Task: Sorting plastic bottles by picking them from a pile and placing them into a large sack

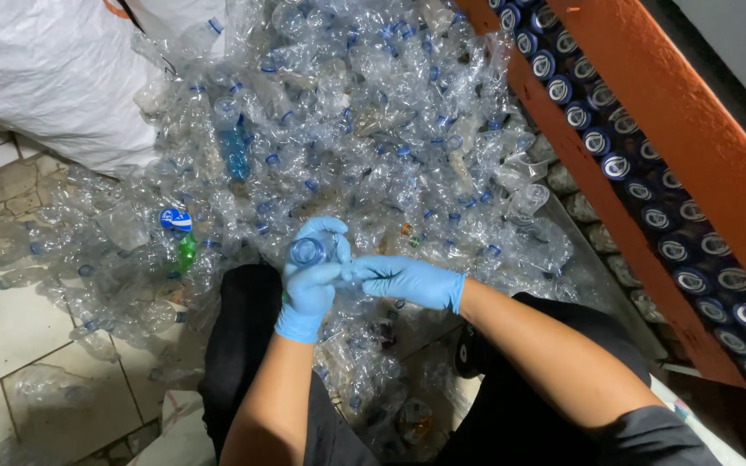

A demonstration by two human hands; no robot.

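Left hand (311, 289) grips clear bottle (311, 252) | right hand (407, 280) pinches its side | may slip: gloves slick, bottle pile (364, 129) just beyond

Two bare forearms reach forward from the bottom of the view, both hands in blue gloves. The left hand (311, 280) is raised, fingers curled closed in a grip. The right hand (409, 280) lies level, fingertips meeting the left hand's
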